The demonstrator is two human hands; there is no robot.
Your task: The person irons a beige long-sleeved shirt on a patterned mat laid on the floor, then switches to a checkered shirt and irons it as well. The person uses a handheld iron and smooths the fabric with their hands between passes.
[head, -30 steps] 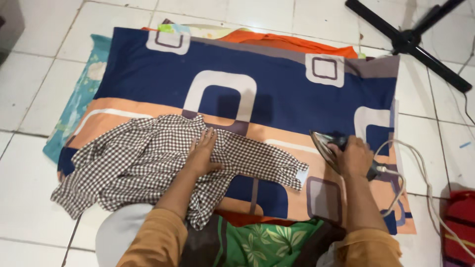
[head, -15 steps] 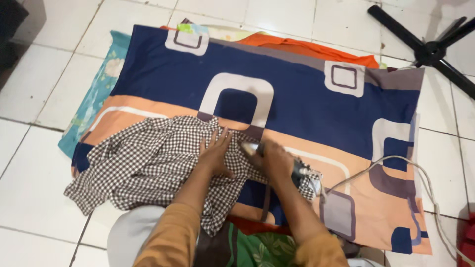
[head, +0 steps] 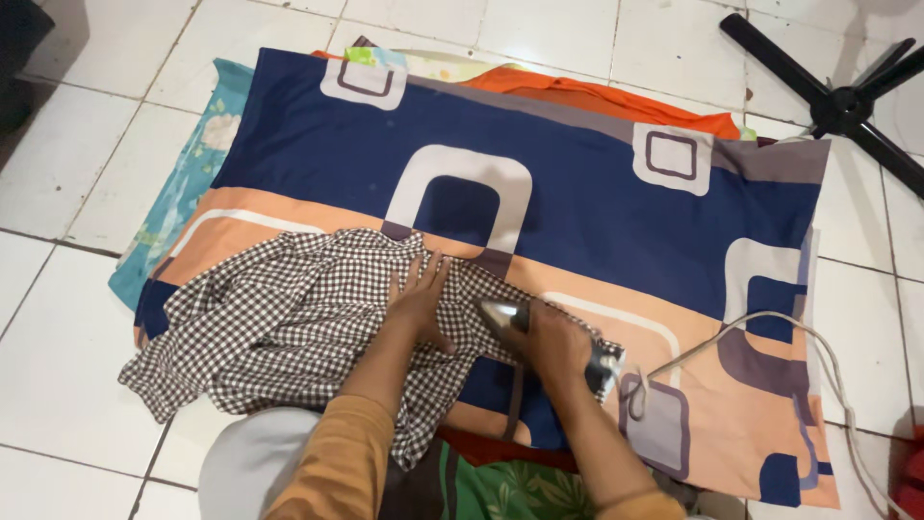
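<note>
Checked shirt [head: 289,323] is spread on the blue-and-orange patterned cloth [head: 577,193], at its near-left part. Left hand [head: 421,300] is laid flat on the shirt, fingers open, nothing gripped. Iron [head: 508,318] is gripped by the closed right hand [head: 558,342], tip pointed left on the sleeve, just beside the left hand. White cord [head: 770,337] is trailed right across cloth onto tiled floor [head: 58,193]. Black stand [head: 837,96] sits top right.

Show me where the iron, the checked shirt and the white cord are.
iron [head: 502,315], head view, on its shiny metal nose.
checked shirt [head: 289,323], head view, on the crumpled body.
white cord [head: 770,319], head view, on its curve over the cloth.
</note>
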